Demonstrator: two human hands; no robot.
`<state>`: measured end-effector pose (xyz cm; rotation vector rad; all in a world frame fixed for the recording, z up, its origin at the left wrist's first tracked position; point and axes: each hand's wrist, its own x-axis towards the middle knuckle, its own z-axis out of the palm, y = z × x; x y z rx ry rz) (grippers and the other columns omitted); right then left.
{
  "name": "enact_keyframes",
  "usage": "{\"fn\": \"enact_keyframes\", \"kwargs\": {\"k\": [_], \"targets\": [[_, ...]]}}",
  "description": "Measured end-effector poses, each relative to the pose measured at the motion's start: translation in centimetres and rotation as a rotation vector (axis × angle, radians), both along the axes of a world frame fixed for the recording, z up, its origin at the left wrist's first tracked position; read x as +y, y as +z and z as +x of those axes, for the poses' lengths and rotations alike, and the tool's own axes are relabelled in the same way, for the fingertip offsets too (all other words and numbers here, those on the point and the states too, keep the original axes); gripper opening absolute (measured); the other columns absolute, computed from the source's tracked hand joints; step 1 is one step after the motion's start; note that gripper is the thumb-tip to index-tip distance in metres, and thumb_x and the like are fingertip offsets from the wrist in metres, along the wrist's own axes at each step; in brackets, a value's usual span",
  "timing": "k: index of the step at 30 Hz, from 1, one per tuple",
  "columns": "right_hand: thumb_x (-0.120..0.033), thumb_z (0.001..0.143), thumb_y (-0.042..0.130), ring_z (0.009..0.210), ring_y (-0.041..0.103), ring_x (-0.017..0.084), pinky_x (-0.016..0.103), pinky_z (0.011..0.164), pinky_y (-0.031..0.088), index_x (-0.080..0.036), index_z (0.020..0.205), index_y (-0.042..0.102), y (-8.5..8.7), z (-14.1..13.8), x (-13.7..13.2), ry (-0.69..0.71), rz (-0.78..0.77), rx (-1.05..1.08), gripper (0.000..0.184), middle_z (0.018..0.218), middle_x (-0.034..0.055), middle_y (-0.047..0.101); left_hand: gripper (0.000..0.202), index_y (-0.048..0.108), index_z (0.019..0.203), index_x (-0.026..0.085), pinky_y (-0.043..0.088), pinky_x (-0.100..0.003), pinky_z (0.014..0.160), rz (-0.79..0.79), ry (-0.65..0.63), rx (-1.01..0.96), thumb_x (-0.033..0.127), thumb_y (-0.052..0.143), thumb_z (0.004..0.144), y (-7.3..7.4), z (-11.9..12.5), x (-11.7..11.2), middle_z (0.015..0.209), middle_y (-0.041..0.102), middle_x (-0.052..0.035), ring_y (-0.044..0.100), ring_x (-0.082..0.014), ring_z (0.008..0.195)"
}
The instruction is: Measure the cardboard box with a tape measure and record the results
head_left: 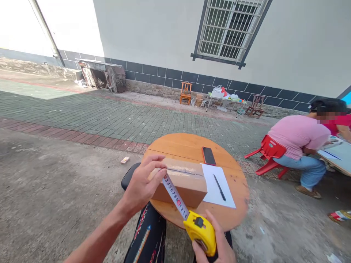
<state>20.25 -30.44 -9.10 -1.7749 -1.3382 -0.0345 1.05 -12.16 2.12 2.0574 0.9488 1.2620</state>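
Note:
My right hand (216, 241) grips a yellow tape measure (201, 232) with a black button, close to the table's front edge. Its white blade (175, 195) is drawn out toward the upper left, with numbers facing up. My left hand (144, 179) pinches the blade's end between thumb and fingers, at the left part of a cardboard box (181, 179). The box is closed, with clear tape along its top seam, and lies on a round wooden table (233, 171). The blade passes in front of the box; whether it touches the box I cannot tell.
Right of the box lie a white paper sheet (211, 186) with a black pen (219, 187) and a dark phone (208, 156) with a red edge. A person in pink (298, 135) sits on a red chair (271, 148) at another table. Wooden chairs (185, 93) stand by the wall.

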Motion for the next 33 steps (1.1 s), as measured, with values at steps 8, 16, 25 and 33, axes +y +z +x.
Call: {"fn": "enact_keyframes", "kwargs": {"k": [8, 16, 25, 33], "targets": [[-0.016, 0.077, 0.055, 0.103, 0.071, 0.02, 0.026, 0.094, 0.055, -0.023, 0.115, 0.066, -1.6, 1.3, 1.0, 0.387, -0.057, 0.136, 0.04, 0.113, 0.0055, 0.073, 0.017, 0.074, 0.098, 0.027, 0.057, -0.045, 0.094, 0.122, 0.339, 0.067, 0.03, 0.059, 0.091, -12.4, -0.2, -8.6, 0.144, 0.052, -0.0091, 0.058, -0.0285, 0.123], [-0.016, 0.079, 0.055, 0.098, 0.073, 0.018, 0.022, 0.088, 0.056, -0.025, 0.121, 0.06, -2.2, -0.8, 1.4, 0.466, 0.033, 0.17, 0.044, 0.111, 0.0039, 0.072, 0.032, 0.072, 0.115, 0.029, 0.053, -0.048, 0.104, 0.06, 0.272, 0.039, 0.022, 0.048, 0.095, -14.1, 1.1, -11.4, 0.152, 0.045, -0.0085, 0.05, -0.0304, 0.135], [-0.022, 0.08, 0.063, 0.116, 0.066, 0.024, 0.032, 0.103, 0.051, -0.024, 0.115, 0.066, -2.2, 2.5, 1.1, 0.159, 0.021, 0.214, 0.035, 0.126, 0.0072, 0.068, 0.052, 0.053, 0.141, 0.028, 0.037, -0.056, 0.114, 0.363, 0.351, 0.239, 0.03, 0.064, 0.09, -11.8, -1.6, -3.3, 0.163, 0.026, -0.0119, 0.033, -0.0372, 0.146], [-0.028, 0.077, 0.073, 0.107, 0.072, 0.024, 0.028, 0.088, 0.059, -0.02, 0.12, 0.065, 0.0, 6.0, 2.2, 0.111, -0.058, 0.444, 0.045, 0.125, 0.0102, 0.071, 0.029, 0.068, 0.117, 0.021, 0.035, -0.048, 0.111, 0.38, 0.286, 0.419, 0.033, 0.051, 0.097, -6.7, 1.7, 5.6, 0.129, 0.064, -0.0105, 0.053, -0.0286, 0.126]]}}
